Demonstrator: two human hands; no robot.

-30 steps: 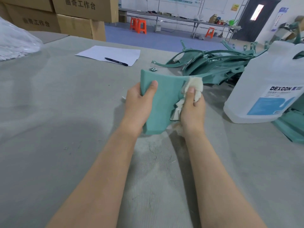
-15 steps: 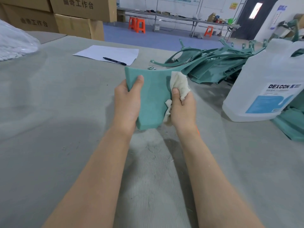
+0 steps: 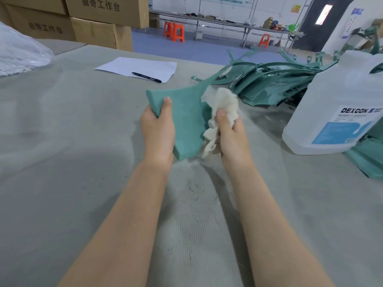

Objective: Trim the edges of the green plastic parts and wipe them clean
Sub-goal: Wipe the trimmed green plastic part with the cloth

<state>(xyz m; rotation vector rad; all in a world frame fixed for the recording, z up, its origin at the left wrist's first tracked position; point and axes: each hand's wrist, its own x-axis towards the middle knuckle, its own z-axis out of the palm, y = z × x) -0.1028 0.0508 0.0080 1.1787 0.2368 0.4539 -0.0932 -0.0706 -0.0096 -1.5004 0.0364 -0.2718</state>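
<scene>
Head camera: where is the green plastic part (image 3: pixel 186 121)?

— Dead centre, held up just above the grey table (image 3: pixel 62 162). The left hand (image 3: pixel 158 131) grips its left edge, with the thumb on the front face and the fingers curled behind.

And the right hand (image 3: pixel 232 137)?

— It clutches a crumpled white cloth (image 3: pixel 223 102) with the thumb on top. The cloth touches the part's right edge, at about two o'clock on the part.

What else is around?

— At one o'clock from the hands lies a tangled pile of green parts (image 3: pixel 269 83). At three o'clock a translucent DEXCON jug (image 3: pixel 339 104) stands upright, with another green piece (image 3: pixel 369 158) lying just beside its base, toward four o'clock. At eleven o'clock is a sheet of paper (image 3: pixel 134 67) with a black pen (image 3: pixel 146 77) resting on it. A clear plastic bag (image 3: pixel 18 52) sits at ten o'clock, by the frame's edge. Cardboard boxes (image 3: pixel 99 21) are stacked beyond the table's far side at eleven o'clock. Thin shavings (image 3: pixel 194 187) speckle the table at six o'clock, between the forearms.
</scene>
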